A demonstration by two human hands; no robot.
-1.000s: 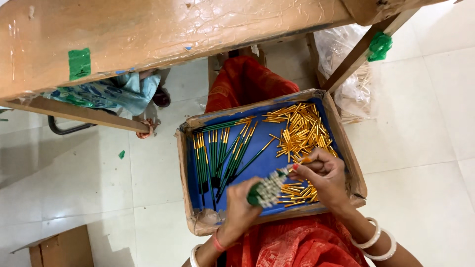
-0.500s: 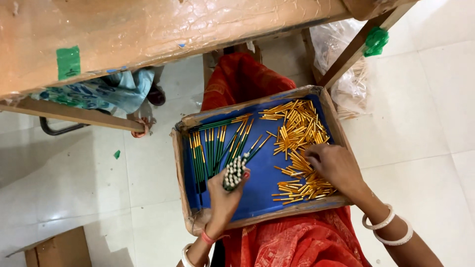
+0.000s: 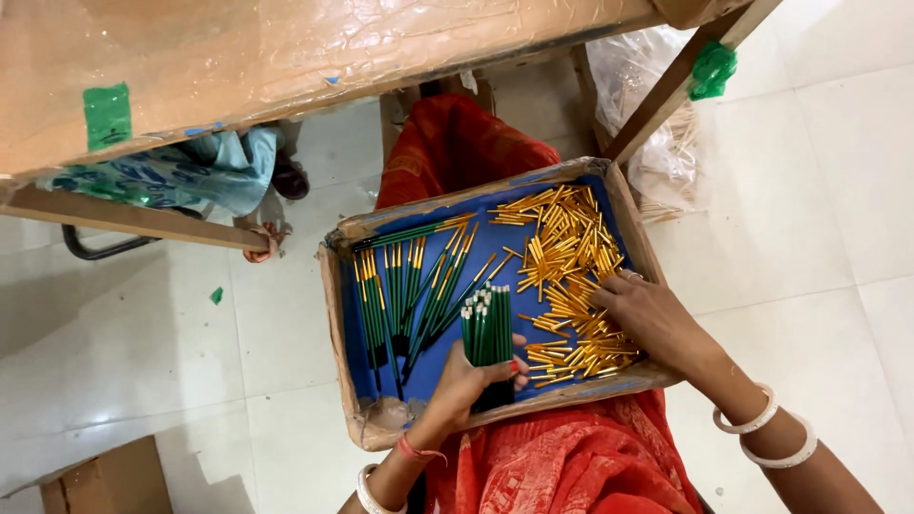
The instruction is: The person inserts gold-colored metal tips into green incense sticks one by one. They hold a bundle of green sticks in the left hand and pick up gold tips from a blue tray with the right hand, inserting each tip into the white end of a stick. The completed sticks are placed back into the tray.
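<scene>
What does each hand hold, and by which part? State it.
Left hand grips a bundle of green sticks around its lower end. Right hand rests on the gold caps in the box; whether its fingers pinch one cannot be told.

Green pencil bundle (image 3: pixel 486 324) in left hand (image 3: pixel 468 379)

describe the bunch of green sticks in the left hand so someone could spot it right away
Find the blue-lined cardboard tray on the red-clad lap. At its near edge, the left hand grips a bundle of green sticks upright. Unlike the loose green sticks lying flat beside it, these stand together, pale tips up.
</scene>
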